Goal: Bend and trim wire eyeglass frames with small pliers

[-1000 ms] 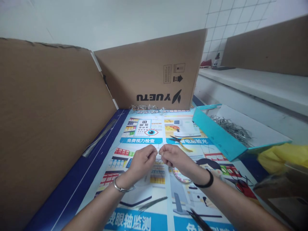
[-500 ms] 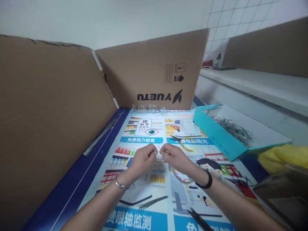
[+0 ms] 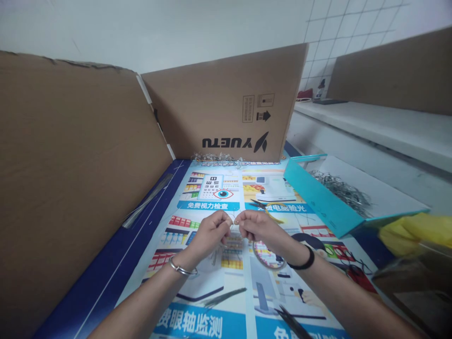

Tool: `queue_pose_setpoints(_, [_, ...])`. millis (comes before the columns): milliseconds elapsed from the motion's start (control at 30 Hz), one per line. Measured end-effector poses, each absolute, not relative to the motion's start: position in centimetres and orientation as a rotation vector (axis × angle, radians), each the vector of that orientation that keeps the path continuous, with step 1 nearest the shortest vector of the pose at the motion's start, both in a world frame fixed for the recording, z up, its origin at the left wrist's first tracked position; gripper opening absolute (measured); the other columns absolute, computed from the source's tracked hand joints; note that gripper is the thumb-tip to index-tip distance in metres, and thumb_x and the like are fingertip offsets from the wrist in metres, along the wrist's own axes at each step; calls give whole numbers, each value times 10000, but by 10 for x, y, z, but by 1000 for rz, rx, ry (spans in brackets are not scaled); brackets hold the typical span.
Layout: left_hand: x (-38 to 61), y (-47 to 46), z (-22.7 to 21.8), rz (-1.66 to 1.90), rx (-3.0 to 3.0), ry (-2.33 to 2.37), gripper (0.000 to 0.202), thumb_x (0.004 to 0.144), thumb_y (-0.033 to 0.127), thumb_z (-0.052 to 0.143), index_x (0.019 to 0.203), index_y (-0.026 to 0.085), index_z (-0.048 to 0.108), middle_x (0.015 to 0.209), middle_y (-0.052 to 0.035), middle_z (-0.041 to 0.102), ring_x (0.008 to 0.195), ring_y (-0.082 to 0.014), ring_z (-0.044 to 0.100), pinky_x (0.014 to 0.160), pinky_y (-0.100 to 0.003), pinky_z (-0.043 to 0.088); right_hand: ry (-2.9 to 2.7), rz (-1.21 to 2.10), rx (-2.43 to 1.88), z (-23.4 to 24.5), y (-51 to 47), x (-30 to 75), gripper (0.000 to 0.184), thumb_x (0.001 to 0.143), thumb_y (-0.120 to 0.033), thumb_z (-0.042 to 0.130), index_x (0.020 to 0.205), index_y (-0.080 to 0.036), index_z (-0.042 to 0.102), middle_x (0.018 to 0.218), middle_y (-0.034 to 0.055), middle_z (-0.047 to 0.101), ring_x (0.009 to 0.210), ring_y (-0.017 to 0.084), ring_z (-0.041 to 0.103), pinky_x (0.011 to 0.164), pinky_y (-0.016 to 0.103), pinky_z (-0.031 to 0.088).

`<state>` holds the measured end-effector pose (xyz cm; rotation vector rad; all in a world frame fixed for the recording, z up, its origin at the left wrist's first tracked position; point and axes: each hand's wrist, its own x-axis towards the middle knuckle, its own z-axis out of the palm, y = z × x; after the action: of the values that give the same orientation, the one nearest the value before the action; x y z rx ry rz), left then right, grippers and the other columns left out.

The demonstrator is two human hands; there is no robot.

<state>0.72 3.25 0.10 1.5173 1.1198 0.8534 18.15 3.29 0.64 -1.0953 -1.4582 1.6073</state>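
My left hand (image 3: 211,233) and my right hand (image 3: 260,228) meet fingertip to fingertip above a printed poster mat (image 3: 212,193). Both are closed in a pinch on a thin wire piece (image 3: 234,221) held between them. A wire loop (image 3: 267,260) hangs under my right hand, and a fine strand drops below my left. I cannot tell whether they are one piece. There is a silver bangle on my left wrist and a black band on my right.
Cardboard panels stand at the left (image 3: 70,179) and back (image 3: 226,108). A teal tray (image 3: 318,197) at the right holds a heap of metal wire bits. Yellow-handled pliers (image 3: 269,210), black scissors (image 3: 293,324), a wire bundle (image 3: 222,298) and yellow cloth (image 3: 413,230) lie around.
Both hands have stayed pinched together and risen slightly. The wire loop under my right hand shows more fully now.
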Motion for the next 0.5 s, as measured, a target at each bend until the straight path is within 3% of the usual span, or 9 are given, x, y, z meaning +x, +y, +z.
queue_pose_setpoints(233, [5,33,0,762,1730,1131,176,841,308,459,731,179,506,613,36,560,502,-80,542,519,-196,426,-1604,1422,-1149,0,36,182,90,689,-205,478,744,-181,545,558,-37,532,496,81,460,485,204,358])
queue_pose_setpoints(400, [5,31,-1,704,1949,1164,173,851,270,446,744,188,553,635,28,611,561,-94,585,589,-211,441,-1893,972,-1257,-8,34,182,61,719,-206,486,686,-192,535,578,-40,524,541,93,459,498,208,319])
queue_pose_setpoints(500, [7,30,-5,722,1913,1165,167,853,281,449,900,203,589,655,26,620,572,-108,606,605,-229,465,-1980,788,-1341,-8,34,181,123,760,-267,507,665,-193,528,581,-41,528,541,94,455,493,211,295])
